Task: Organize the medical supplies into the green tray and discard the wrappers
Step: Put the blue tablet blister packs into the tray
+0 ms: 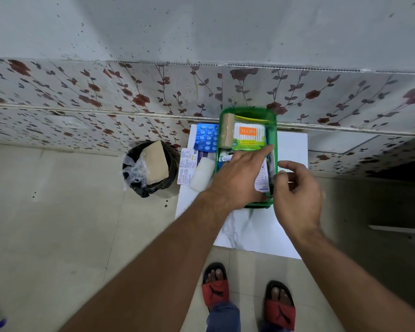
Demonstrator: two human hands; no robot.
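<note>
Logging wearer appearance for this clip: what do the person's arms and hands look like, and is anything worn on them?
Both forearms are bare, with no sleeves in view. The left hand and right hand carry no gloves, and I see no watch, bracelet or rings. No cables or markings appear on either arm.

Floral-patterned wall tiles (130, 92) behind; speckled grey wall (201, 27) above. Beige floor tiles (46, 224) below. White marble-look table top (249, 231) against wall. Red-and-black sandals (215, 287) on feet at bottom edge
</note>
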